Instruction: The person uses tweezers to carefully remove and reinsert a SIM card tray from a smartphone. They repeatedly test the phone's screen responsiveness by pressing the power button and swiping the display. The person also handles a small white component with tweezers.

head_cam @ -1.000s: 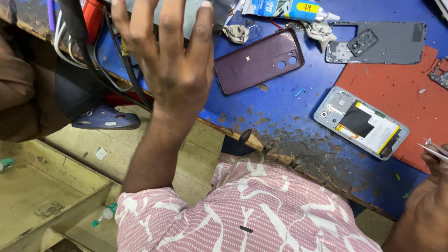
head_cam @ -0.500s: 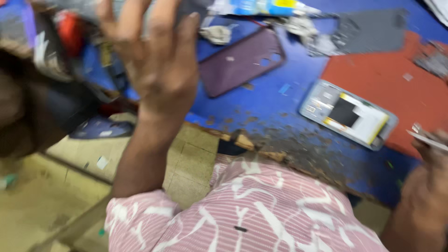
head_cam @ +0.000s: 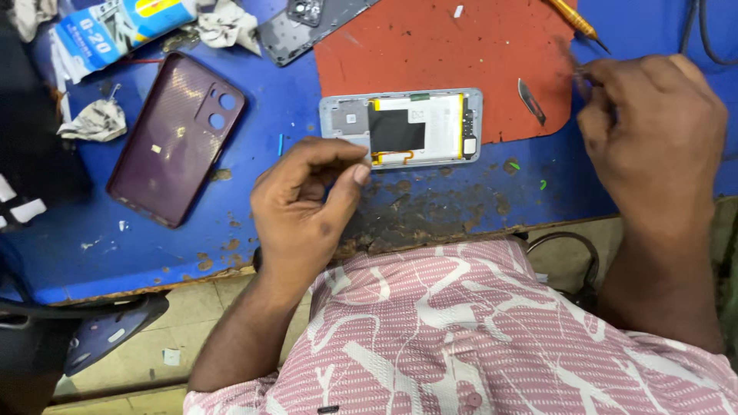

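Dropped from the upper left toward frame centre: left hand (head_cam: 307,207), fingers curled loosely, holding nothing, just beside opened phone (head_cam: 402,129) lying on tabletop (head_cam: 254,161). At right, right hand (head_cam: 653,138) pinched on blurred thin tool (head_cam: 573,65).

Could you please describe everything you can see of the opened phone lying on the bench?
The opened phone lies flat, back cover off, long side running left to right. A silver-grey frame surrounds a white battery, a black patch and a thin orange flex cable. It straddles the edge of the red mat and the blue bench. The left hand hovers by its lower left corner; contact is unclear.
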